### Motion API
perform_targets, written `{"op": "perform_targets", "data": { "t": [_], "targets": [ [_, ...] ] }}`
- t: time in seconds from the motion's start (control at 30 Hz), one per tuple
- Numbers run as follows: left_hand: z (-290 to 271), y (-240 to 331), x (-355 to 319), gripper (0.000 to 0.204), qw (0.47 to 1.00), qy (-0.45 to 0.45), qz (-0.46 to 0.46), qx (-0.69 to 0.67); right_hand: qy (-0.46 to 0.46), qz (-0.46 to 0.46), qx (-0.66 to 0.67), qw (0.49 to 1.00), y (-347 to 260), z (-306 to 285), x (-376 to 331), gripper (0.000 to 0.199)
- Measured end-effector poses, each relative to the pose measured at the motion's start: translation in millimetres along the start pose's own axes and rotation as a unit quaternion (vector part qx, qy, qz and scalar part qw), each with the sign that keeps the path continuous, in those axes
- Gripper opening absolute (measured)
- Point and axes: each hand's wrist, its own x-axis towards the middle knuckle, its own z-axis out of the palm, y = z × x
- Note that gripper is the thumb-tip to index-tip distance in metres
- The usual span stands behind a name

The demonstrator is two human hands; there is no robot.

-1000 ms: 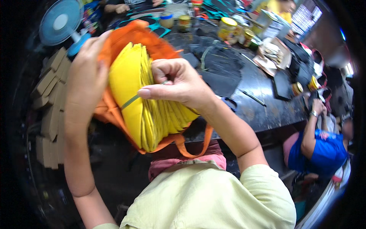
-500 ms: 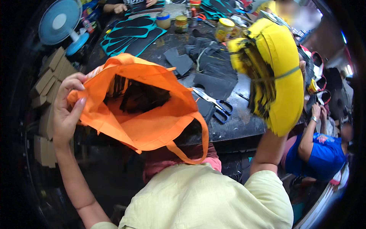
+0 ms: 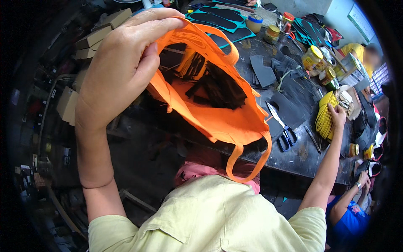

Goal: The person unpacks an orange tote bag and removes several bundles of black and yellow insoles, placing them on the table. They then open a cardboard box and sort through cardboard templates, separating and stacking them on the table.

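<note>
My left hand (image 3: 121, 63) pinches the rim of an orange cloth bag (image 3: 226, 129) and lifts it, so the bag gapes wide. Inside lie bundles of dark strips (image 3: 220, 90), some with orange-yellow edges. Far to the right, my outstretched right hand (image 3: 337, 116) has its fingers closed at the edge of a bundle of thin yellow cut pieces (image 3: 324, 119), which rests on the dark table. Blue-black handled scissors (image 3: 282, 128) lie between the bag and that bundle, blades pointing away from me.
Black sheet pieces (image 3: 289, 110) and teal-edged sole shapes (image 3: 216, 19) cover parts of the table (image 3: 302, 157). Several jars, one yellow-lidded (image 3: 312, 56), stand farther back. Cardboard boxes (image 3: 68, 105) are stacked at left. A person in blue (image 3: 350, 218) works at right, another in yellow (image 3: 354, 49) beyond.
My right hand has carried the yellow bundle from the air above the table down to the tabletop at right. The bag, held by my left hand, now sits higher in view and more to the right.
</note>
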Motion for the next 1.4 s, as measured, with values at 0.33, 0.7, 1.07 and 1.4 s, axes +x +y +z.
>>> {"op": "perform_targets", "data": {
  "t": [0.33,0.7,1.07,1.4],
  "targets": [
    [-11,-5,19,0.047,0.999,-0.004,0.030,0.009,-0.167,-0.141,0.400,0.890,-270,-80,-41,0.031],
    [-30,-7,6,0.050,0.998,-0.043,0.039,0.027,-0.437,-0.248,0.341,0.795,-556,28,-178,0.038],
    [-24,0,15,0.049,0.998,-0.064,0.017,0.012,-0.435,-0.253,0.618,0.604,-591,41,-145,0.054],
    [-25,-2,19,0.050,0.997,-0.068,-0.004,0.019,-0.293,-0.158,0.750,0.571,-632,55,-173,0.042]
  ]
}}
